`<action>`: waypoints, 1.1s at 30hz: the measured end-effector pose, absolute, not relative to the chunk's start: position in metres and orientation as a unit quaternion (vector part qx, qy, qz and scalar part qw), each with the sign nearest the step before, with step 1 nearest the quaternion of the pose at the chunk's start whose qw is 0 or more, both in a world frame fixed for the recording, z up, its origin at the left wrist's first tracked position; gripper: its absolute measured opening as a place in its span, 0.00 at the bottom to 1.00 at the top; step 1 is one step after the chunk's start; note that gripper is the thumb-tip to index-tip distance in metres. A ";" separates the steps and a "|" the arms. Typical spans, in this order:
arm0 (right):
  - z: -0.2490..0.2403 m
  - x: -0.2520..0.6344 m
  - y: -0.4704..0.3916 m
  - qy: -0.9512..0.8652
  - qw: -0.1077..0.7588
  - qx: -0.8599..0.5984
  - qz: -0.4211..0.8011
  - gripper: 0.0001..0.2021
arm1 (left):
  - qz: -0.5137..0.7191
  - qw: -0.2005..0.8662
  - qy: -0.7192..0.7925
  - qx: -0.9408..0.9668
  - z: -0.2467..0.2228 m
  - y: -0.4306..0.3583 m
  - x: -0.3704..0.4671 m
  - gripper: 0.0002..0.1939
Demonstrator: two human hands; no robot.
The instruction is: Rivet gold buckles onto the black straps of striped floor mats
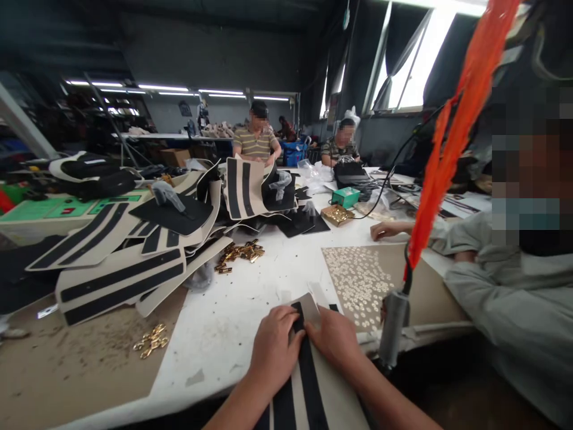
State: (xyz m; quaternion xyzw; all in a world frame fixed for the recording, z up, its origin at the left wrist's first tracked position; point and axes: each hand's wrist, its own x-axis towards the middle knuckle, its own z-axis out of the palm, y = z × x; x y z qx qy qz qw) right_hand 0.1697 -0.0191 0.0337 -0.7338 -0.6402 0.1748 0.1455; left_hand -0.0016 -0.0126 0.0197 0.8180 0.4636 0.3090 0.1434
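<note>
My left hand (276, 341) is closed on the far end of a beige bag panel with black stripes (333, 388), its thumb and fingers meeting over a black stripe. From the other side my right hand (335, 335) grips the same end, the fingertips partly hidden behind it. The panel runs back toward me over the table's front edge. Ahead of my hands lies a pile of gold metal fittings (242, 254). To the right is a brown board with many small light rings (358, 280).
Striped bag panels (125, 280) are heaped at the left, near gold clasps (152, 340). A grey metal tool (394, 328) hangs at the right below a red-orange strip (443, 149). A co-worker's sleeve (474, 269) is beside the board; other people sit across the table.
</note>
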 end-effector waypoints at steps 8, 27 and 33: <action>0.030 0.191 -0.078 -0.599 0.399 -0.678 0.152 0.19 | 0.366 0.175 0.451 0.795 -0.005 -0.001 -0.008 0.12; 0.002 0.386 -0.077 -0.613 0.285 -0.731 0.091 0.15 | 0.374 0.170 0.450 0.793 -0.014 0.003 -0.012 0.11; -0.029 0.402 -0.078 -0.631 0.316 -0.690 0.160 0.14 | 0.375 0.185 0.465 0.780 -0.002 -0.011 -0.012 0.12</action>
